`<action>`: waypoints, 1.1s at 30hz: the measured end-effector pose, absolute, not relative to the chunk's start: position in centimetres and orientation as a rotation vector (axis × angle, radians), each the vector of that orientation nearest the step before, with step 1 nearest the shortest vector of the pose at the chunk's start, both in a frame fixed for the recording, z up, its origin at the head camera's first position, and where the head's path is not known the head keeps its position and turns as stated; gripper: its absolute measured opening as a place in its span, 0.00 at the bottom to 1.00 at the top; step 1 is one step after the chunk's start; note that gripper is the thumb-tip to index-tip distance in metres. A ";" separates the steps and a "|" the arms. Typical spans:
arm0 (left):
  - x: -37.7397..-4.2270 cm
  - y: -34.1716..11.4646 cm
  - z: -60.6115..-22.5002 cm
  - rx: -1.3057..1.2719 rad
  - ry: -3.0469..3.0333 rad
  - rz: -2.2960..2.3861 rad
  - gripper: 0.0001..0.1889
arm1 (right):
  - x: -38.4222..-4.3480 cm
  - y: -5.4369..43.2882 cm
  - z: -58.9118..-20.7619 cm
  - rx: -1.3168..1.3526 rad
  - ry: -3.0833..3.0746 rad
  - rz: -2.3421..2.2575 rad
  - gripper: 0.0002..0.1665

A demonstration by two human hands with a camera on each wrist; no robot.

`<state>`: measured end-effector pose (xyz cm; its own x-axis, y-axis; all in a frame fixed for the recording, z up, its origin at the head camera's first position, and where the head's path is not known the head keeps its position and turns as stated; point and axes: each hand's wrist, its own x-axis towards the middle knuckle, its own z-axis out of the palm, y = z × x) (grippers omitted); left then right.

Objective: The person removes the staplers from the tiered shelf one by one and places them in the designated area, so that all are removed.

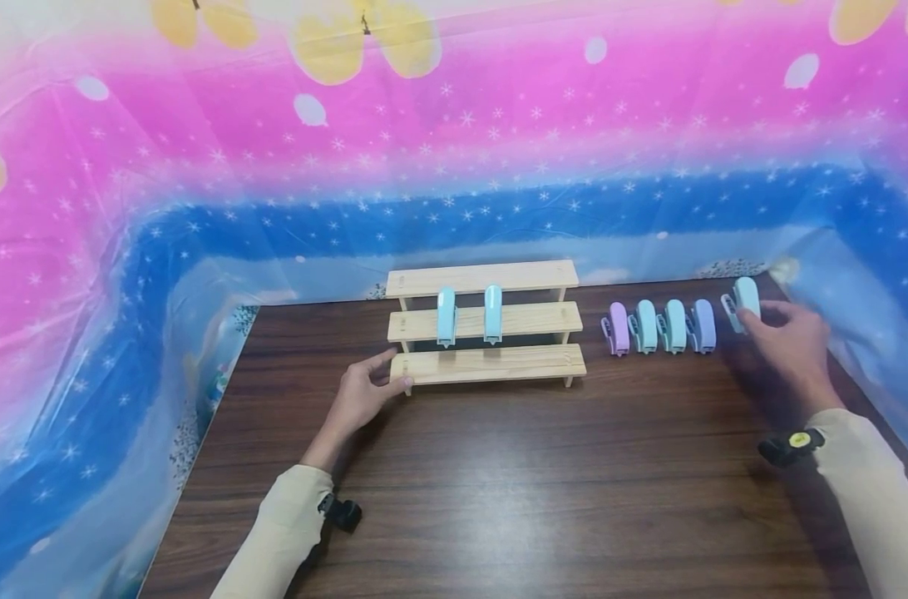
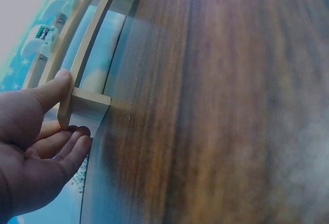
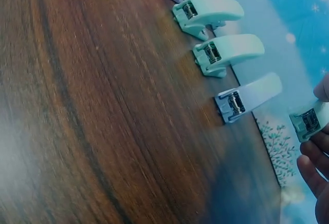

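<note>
Stapler in pale green (image 1: 747, 301), at the far right of the table (image 1: 499, 482), is pinched between the thumb and fingers of the right hand (image 1: 794, 337). It looks light and stiff (smooth plastic, so perhaps a little slippery); its sides should give the best hold. Well apart, the left hand (image 1: 362, 389) grips the left end of the wooden rack (image 1: 491, 364) at its near step. No box or bowl shows; the rack's middle step bears two blue staplers (image 1: 446, 314), and right of it stand a purple stapler (image 1: 617, 327), two mint staplers (image 1: 646, 324) and a lavender stapler (image 1: 702, 326).
</note>
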<state>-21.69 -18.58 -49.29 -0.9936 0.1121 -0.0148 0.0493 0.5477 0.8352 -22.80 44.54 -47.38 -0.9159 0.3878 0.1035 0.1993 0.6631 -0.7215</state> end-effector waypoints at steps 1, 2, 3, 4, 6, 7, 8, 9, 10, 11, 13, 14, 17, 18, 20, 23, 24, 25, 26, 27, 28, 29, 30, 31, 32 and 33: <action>-21.7 -18.6 -49.3 0.141 2.705 1.457 0.35 | -22.9 44.6 -47.6 -0.470 -2.630 1.093 0.47; -21.7 -18.6 -49.3 0.141 2.706 1.456 0.35 | -22.9 44.6 -47.7 -0.478 -2.633 1.087 0.47; -21.6 -18.6 -49.3 0.141 2.705 1.456 0.35 | -23.0 44.6 -47.9 -0.478 -2.634 1.075 0.46; -21.7 -18.6 -49.3 0.143 2.705 1.456 0.35 | -23.1 44.5 -48.1 -0.479 -2.634 1.068 0.46; -21.7 -18.6 -49.3 0.141 2.705 1.457 0.35 | -23.2 44.5 -48.5 -0.490 -2.640 1.054 0.46; -21.7 -18.6 -49.3 0.143 2.704 1.457 0.35 | -23.2 44.5 -48.7 -0.495 -2.643 1.051 0.46; -21.7 -18.6 -49.3 0.144 2.704 1.456 0.35 | -23.3 44.5 -48.9 -0.506 -2.648 1.053 0.46; -21.7 -18.6 -49.3 0.143 2.703 1.456 0.35 | -23.3 44.5 -49.0 -0.512 -2.648 1.053 0.47; -21.7 -18.5 -49.3 0.141 2.702 1.458 0.35 | -23.3 44.5 -49.2 -0.519 -2.648 1.063 0.47; -21.7 -18.5 -49.3 0.140 2.701 1.458 0.35 | -23.3 44.6 -49.4 -0.528 -2.651 1.061 0.48; -21.7 -18.6 -49.3 0.137 2.700 1.457 0.35 | -23.4 44.6 -49.7 -0.536 -2.653 1.060 0.48; -21.7 -18.6 -49.3 0.135 2.699 1.456 0.35 | -23.4 44.6 -49.8 -0.544 -2.656 1.060 0.48; -21.7 -18.6 -49.3 0.130 2.698 1.454 0.35 | -23.5 44.7 -50.4 -0.577 -2.667 1.066 0.49; -21.7 -18.6 -49.3 0.129 2.698 1.454 0.34 | -23.6 44.8 -50.5 -0.588 -2.670 1.071 0.49; -21.7 -18.6 -49.3 0.129 2.699 1.452 0.34 | -23.7 44.8 -50.7 -0.611 -2.675 1.089 0.49; -21.8 -18.5 -49.3 0.131 2.701 1.454 0.34 | -23.9 44.8 -51.0 -0.616 -2.681 1.092 0.49; -21.8 -18.5 -49.3 0.132 2.702 1.452 0.35 | -23.9 44.8 -51.1 -0.615 -2.686 1.090 0.49; -21.8 -18.5 -49.3 0.134 2.703 1.451 0.35 | -23.9 44.8 -51.2 -0.614 -2.690 1.088 0.49; -21.8 -18.5 -49.3 0.137 2.704 1.451 0.35 | -23.9 44.8 -51.3 -0.611 -2.697 1.078 0.48; -21.8 -18.5 -49.3 0.140 2.704 1.449 0.35 | -23.9 44.8 -51.4 -0.610 -2.702 1.076 0.49; -21.8 -18.5 -49.3 0.142 2.703 1.450 0.35 | -23.9 44.9 -51.5 -0.612 -2.705 1.078 0.49; -21.8 -18.5 -49.3 0.142 2.702 1.450 0.35 | -23.9 44.9 -51.5 -0.616 -2.708 1.080 0.49; -21.8 -18.5 -49.3 0.141 2.701 1.451 0.35 | -23.9 44.9 -51.6 -0.619 -2.710 1.083 0.49; -21.7 -18.5 -49.3 0.140 2.700 1.453 0.35 | -23.9 44.9 -51.6 -0.623 -2.711 1.086 0.49; -21.7 -18.6 -49.2 0.138 2.700 1.454 0.35 | -23.9 44.9 -51.7 -0.627 -2.711 1.090 0.50; -21.7 -18.6 -49.2 0.137 2.699 1.455 0.35 | -23.9 44.8 -51.7 -0.630 -2.711 1.096 0.50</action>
<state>-21.73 -18.57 -49.22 -0.9934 0.1127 -0.0208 0.0445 0.5471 0.8359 -23.86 44.84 -51.75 -0.9006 0.4343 -0.0176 0.3245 0.6447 -0.6921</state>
